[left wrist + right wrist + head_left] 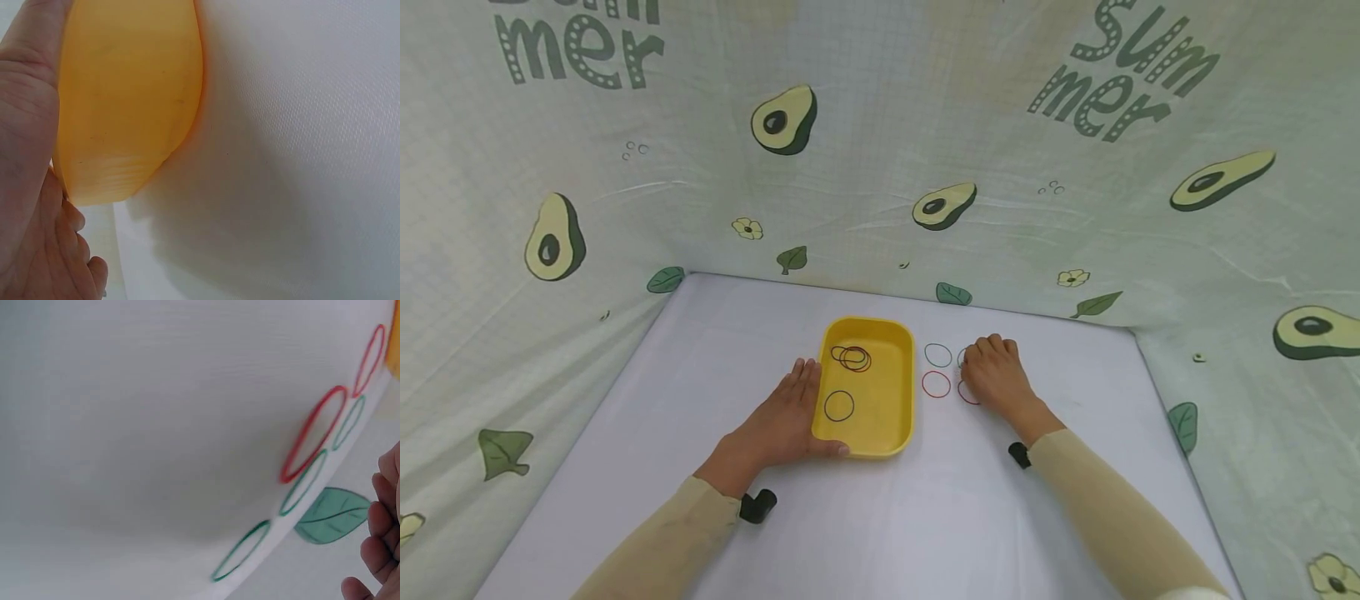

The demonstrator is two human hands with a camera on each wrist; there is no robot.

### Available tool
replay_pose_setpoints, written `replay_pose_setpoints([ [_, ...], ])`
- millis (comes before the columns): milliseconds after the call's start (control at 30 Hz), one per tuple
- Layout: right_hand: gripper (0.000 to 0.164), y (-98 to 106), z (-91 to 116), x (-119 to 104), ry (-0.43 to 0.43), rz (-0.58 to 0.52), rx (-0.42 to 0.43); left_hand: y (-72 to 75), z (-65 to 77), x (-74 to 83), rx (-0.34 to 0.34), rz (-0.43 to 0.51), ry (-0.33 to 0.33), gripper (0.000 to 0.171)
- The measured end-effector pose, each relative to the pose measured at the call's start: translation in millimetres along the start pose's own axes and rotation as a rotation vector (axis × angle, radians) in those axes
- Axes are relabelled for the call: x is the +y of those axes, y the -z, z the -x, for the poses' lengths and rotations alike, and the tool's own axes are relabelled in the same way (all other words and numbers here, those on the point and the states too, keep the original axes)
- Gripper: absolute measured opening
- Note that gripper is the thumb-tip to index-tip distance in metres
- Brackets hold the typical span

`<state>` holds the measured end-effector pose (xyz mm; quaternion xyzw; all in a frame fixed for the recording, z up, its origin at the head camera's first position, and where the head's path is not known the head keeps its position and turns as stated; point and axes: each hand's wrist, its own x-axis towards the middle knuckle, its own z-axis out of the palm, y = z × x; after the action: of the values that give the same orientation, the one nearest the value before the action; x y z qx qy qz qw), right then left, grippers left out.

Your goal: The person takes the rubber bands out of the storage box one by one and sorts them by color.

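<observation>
My left hand [786, 421] lies along the left wall of a yellow tray [895, 408], fingers straight, thumb at the near edge. In the left wrist view the palm and fingers border the tray's outer wall [131, 94]. Inside the tray are a small heap of dark and red rubber bands [853, 368] and a single dark one [839, 391]. My right hand [1000, 379] hovers over thin bands right of the tray, fingers loosely bent. Beside it show a green band [937, 344] and a red band [936, 397]. Its fingers [378, 519] show no band between them.
A white cloth [895, 525] covers the table. In the right wrist view three green bands [269, 526] and two red ones [305, 429] lie flat. Behind and at the sides hangs a curtain [865, 167] printed with avocados and leaves.
</observation>
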<state>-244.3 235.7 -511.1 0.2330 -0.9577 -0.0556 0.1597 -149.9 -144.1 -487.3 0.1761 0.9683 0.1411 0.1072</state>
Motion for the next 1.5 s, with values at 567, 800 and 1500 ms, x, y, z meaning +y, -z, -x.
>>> replay_pose_setpoints([
  [567,0.024,42.0,-88.9,-68.2,0.218,-0.009,0.002,-2.5,-2.7,-2.9,-0.018,-0.005,-0.004,0.147],
  [800,0.028,42.0,-110.5,-95.1,0.29,-0.042,-0.027,-2.6,-3.6,-3.9,-0.016,-0.014,-0.013,0.147],
  [1500,0.032,5.1,-137.2,-139.7,0.502,-0.037,-0.204,-1.0,-2.5,-4.2,-0.023,-0.05,-0.012,0.145],
])
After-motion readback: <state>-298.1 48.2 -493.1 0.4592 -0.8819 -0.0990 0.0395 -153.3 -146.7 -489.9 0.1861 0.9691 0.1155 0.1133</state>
